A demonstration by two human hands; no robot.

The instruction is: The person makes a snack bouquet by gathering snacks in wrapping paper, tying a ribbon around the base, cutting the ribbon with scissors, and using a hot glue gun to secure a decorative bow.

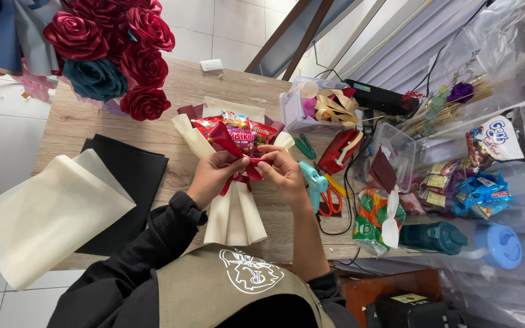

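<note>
Red ribbon (245, 165) is pinched at the waist of the cream-wrapped snack bouquet (233, 182) between the left hand (212, 175) and the right hand (282, 172), both closed narrowly on it so the gathered wrap is kept cinched flat on the wooden table (92, 121). Just right of the right hand, a teal glue gun (313, 180) and orange-handled scissors (332, 199) are laid within reach, while cream and black wrapping sheets (62, 206) are spread left of the left hand. Beyond the hands, a bouquet of satin roses (113, 48) is set well apart.

The ribbon (238, 159) looks like shiny red satin, same sheen as the satin roses (113, 51) up top. Snack packets (235, 129) are glossy foil-ish plastic. Cream wrap sheets (44, 212) and the black sheet (132, 176) look matt, soft paper or felt-like stuff. Table (80, 124) is pale wood grain, matt. Glue gun (312, 180) is smooth plastic.
</note>
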